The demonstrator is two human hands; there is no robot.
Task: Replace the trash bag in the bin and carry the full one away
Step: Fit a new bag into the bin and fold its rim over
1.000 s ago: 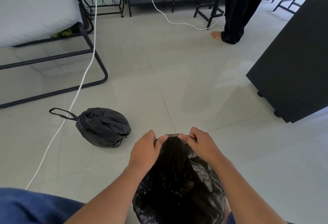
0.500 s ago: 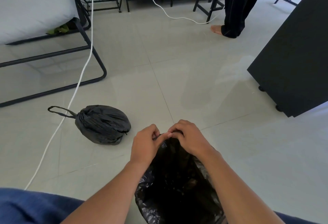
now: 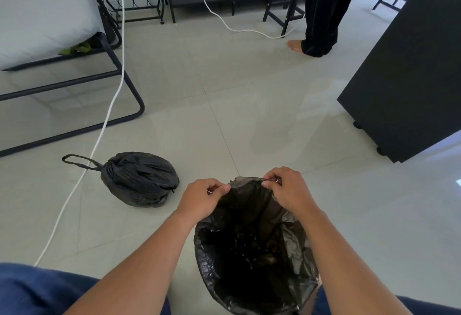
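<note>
A fresh black trash bag (image 3: 252, 252) hangs open in front of me between my knees; the bin under it is hidden by the plastic. My left hand (image 3: 199, 198) pinches the bag's far rim on the left. My right hand (image 3: 287, 190) pinches the same rim on the right, a short stretch of edge held taut between them. The full black bag (image 3: 141, 177), tied shut with a loop handle pointing left, lies on the floor tiles to the left of my hands.
A white cable (image 3: 109, 105) runs across the floor past the full bag. A black-framed lounger with a grey cushion (image 3: 37, 15) stands at the left, a black cabinet on wheels (image 3: 404, 78) at the right. A person's foot and dark trousers (image 3: 316, 28) are at the back.
My two hands, close together on the rim half a second ago, have moved apart and spread the bag's far edge wider.
</note>
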